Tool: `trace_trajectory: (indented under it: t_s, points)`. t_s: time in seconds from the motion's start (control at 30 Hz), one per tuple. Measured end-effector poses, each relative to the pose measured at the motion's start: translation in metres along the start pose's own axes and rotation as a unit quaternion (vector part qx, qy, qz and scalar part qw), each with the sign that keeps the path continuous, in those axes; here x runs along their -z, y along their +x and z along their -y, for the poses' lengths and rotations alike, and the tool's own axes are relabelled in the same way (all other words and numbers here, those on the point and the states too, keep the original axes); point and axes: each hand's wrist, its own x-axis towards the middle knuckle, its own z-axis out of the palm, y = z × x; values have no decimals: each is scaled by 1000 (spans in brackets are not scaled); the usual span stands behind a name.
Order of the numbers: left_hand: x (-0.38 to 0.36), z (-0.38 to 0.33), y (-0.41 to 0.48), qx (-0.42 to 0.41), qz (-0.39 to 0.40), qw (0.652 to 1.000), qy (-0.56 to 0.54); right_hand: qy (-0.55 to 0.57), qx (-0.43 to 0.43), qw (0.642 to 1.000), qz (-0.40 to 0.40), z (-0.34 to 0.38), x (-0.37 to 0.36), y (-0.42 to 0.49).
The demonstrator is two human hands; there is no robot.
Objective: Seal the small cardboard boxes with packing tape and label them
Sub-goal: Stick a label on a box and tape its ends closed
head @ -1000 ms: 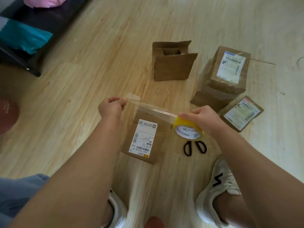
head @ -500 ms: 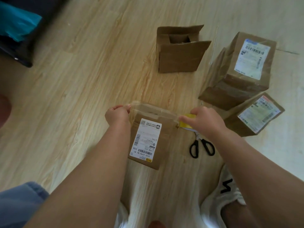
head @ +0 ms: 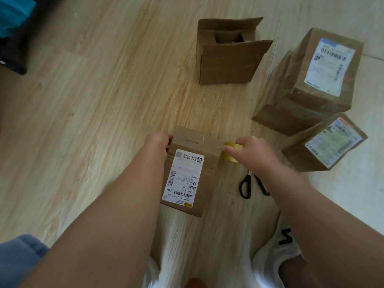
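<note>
A small flat cardboard box (head: 209,151) with a white shipping label (head: 184,176) lies on the wooden floor in front of me. A strip of clear tape (head: 197,140) lies stretched across its far end. My left hand (head: 159,143) presses the tape's free end against the box's left edge. My right hand (head: 252,151) holds the yellow tape roll (head: 232,153) down beside the box's right edge.
Black-handled scissors (head: 246,186) lie just right of the box, partly under my right forearm. An open-topped cardboard box (head: 226,59) stands further off. Two labelled boxes, a large one (head: 311,80) and a small one (head: 324,144), sit at the right. My white shoe (head: 278,254) is below.
Both hands have come down from above the box, lowering the stretched tape onto its far end. The roll now sits low at the box's right edge.
</note>
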Motion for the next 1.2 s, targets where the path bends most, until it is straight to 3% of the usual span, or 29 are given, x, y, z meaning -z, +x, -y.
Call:
trace_trajectory:
  t_s: [0.07,0.13,0.2,0.27,0.37,0.43,0.63,0.87,1.2]
  points:
    - [-1,3,10,-72,-39,992,98,-1,-2,1000,9,1,0,0]
    - [1,5,4,-155,-105,960,210,1,-3,1000,10,2,0,-1]
    - [-1,10,-9,-256,-148,932,209,2,-8,1000,7,4,1,-2]
    - [-10,16,-23,-309,-113,930,165,6,-13,1000,7,4,0,-2]
    - [-16,32,-26,-322,8,925,202,14,-21,1000,19,5,1,-5]
    - [-13,37,-23,-320,28,914,247,7,-18,1000,19,5,6,-8]
    - [-17,37,-27,-327,-20,895,302,21,-21,999,-13,10,23,-14]
    - [-7,35,-20,-344,-3,883,319,-49,10,999,-16,13,29,-23]
    - [-11,33,-29,-390,-117,771,489,-94,6,995,-44,6,1,-14]
